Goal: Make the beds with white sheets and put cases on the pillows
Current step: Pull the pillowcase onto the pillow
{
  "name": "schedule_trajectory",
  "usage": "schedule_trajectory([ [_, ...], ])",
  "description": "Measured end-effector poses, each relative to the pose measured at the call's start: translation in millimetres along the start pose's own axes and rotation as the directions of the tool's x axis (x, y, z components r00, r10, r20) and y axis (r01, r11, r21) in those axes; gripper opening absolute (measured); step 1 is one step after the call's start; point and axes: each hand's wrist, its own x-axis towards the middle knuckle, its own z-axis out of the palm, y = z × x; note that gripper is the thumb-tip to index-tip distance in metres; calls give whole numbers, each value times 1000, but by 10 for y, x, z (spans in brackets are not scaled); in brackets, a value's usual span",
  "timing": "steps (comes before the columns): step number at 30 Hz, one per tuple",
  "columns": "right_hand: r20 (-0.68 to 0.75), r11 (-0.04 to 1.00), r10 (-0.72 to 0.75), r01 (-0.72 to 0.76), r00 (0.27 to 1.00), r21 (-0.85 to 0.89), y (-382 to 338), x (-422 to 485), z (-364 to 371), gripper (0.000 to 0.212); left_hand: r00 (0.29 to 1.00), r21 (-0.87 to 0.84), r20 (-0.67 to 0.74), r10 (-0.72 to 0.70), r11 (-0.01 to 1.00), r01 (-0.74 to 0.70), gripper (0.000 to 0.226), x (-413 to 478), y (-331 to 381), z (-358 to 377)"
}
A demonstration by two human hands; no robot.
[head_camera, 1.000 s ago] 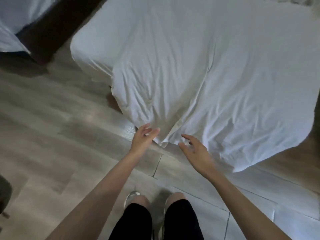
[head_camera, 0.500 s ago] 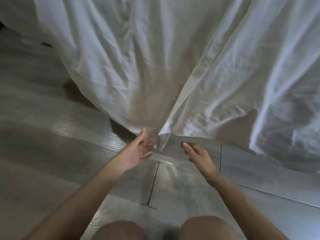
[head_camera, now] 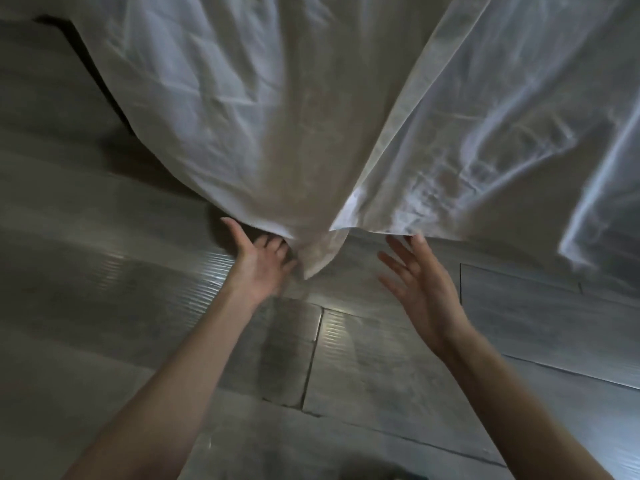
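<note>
While the white sheet [head_camera: 311, 116] hangs with its corner tip [head_camera: 320, 261] pointing down at the floor [head_camera: 346, 358] | left grip [head_camera: 258, 263]: fingers loose, holding nothing, just left of the tip, nearer | right grip [head_camera: 424, 289]: splayed, empty, fingertips below the hem [head_camera: 381, 232], right of the tip | likely next: left pinches the tip.

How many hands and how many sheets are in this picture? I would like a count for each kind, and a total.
Hands: 2 (left hand, right hand)
White sheet: 1
Total: 3
</note>
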Motion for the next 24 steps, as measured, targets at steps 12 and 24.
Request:
schedule_trajectory([
  [12,-56,808,94,-44,994,587,-340,295,208,68,899,-159,395,190,978,-137,98,-408,269,458],
  [24,204,734,-11,-131,979,667,-736,546,475,29,861,-212,479,173,974,-78,79,-563,468,596],
])
